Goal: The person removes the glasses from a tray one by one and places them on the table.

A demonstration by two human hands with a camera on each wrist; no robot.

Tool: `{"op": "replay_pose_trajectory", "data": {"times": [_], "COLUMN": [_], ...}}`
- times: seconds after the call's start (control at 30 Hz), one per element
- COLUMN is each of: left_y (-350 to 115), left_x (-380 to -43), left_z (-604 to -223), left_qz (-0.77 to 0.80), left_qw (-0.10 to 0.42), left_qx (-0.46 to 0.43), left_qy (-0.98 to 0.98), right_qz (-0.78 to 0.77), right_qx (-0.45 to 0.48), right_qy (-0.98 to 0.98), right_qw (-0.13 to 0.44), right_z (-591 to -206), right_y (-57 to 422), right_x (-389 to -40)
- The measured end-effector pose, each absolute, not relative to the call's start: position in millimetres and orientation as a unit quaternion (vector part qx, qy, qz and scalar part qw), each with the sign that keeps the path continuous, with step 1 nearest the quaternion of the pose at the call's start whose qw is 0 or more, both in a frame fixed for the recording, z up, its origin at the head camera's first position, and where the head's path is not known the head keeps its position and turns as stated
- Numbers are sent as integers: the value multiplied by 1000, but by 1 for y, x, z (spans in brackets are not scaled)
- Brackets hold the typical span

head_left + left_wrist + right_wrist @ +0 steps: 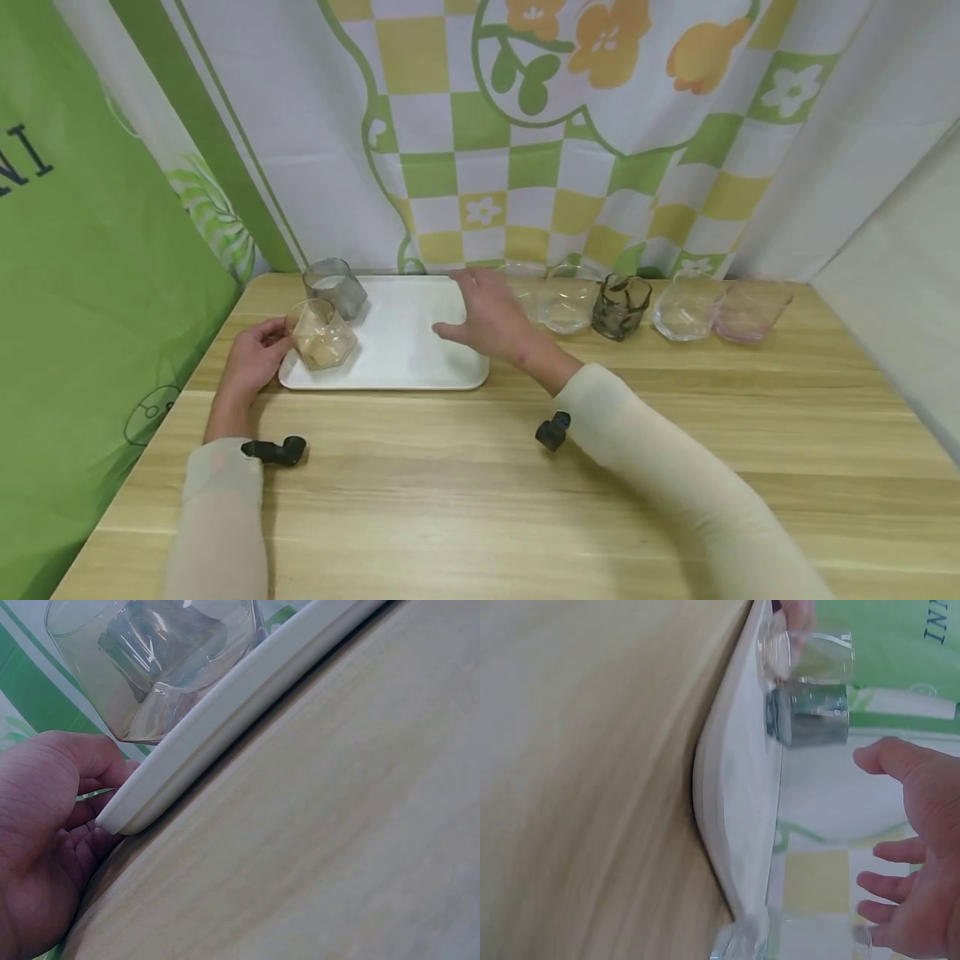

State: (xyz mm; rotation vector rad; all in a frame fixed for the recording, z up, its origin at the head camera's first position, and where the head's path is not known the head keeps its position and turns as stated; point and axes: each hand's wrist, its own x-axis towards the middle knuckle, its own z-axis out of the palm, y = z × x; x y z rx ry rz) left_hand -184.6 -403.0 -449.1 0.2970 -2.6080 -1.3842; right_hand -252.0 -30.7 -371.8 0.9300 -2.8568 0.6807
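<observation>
Your tray lies lengthwise left-to-right on the table, amber glass mouth-up at its left end, right grip spread by its right; only the left-wrist view shows your left grip pinching the tray.

In front of me, a white tray lies flat, amber glass and grey glass upright toward its left end.
</observation>
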Motion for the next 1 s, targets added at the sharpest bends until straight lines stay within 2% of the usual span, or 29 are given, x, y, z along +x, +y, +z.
{"op": "replay_pose_trajectory", "data": {"times": [0.2,0.67,1.0], "left_y": [-400,-406,-406], "left_x": [-186,-185,-186], "left_z": [-451,-452,-452], "left_qz": [-468,-454,-461], "left_qw": [87,88,88], "left_qx": [98,102,102], "left_qy": [-874,-881,-877], "right_qz": [234,294,378], "right_qx": [315,349,365], "right_qy": [-919,-890,-847], "right_qw": [43,-28,-80], "right_z": [-372,-383,-391], "right_y": [-50,-125,-152], "right_x": [-241,-220,-222]}}
